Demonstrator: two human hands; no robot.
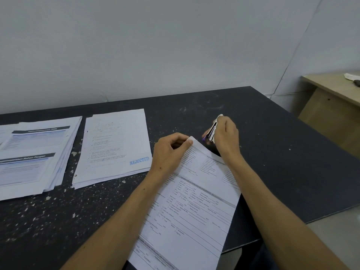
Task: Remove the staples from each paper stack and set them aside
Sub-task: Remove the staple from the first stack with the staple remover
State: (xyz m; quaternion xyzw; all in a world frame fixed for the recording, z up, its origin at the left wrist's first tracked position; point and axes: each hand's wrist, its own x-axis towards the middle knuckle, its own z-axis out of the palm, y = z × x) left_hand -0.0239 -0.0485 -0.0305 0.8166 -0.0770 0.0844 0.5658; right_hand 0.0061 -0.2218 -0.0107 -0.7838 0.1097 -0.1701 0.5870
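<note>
Left hand (171, 151) pinches the top corner of the form stack (194, 207); right hand (226, 137) grips a metal staple remover (212, 131) just beside that corner, to its right. Stack lies diagonally on the dark surface (272, 133), long axis running from the near edge up to the pinched corner, white printed sheets; staple itself not visible.

Form stack (194, 211) bottom cut off; staple remover (211, 131) mostly hidden by right hand (227, 137).

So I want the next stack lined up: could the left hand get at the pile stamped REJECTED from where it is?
Probably yes. The REJECTED pile lies just beside the left hand with nothing between them, but that hand now pinches the form's corner.
</note>
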